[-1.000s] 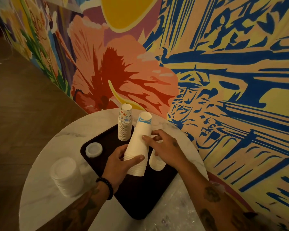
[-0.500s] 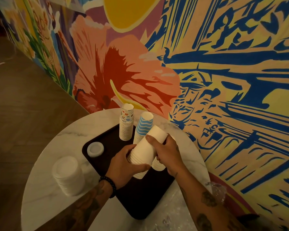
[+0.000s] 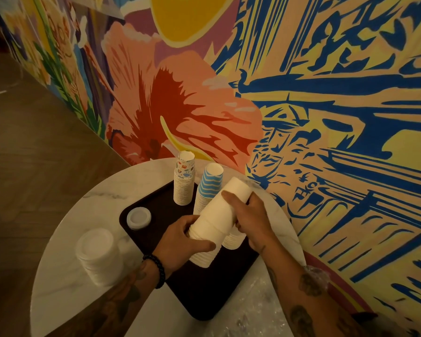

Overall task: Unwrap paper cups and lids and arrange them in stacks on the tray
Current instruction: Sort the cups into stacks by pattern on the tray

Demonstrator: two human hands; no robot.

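Since you tilted it, plain white paper-cup stack (image 3: 216,215) clears blue-striped paper-cup stack (image 3: 210,181).
Left hand (image 3: 180,242) and right hand (image 3: 250,217) clamp it; next, upright by dark rectangular tray (image 3: 204,295)'s right edge.

Both curled: left grip (image 3: 180,242), right grip (image 3: 250,217)

A second ago the white cup stack (image 3: 219,212) stood upright at the middle of the frame, hiding most of the blue-striped cups (image 3: 210,181). Its upper part is now lifted and tilted, its top end toward the upper right, so the striped cups show behind it. The right hand (image 3: 250,215) has slid up to grip that top end; the left hand (image 3: 180,242) holds the lower end above the remaining cups (image 3: 203,260)
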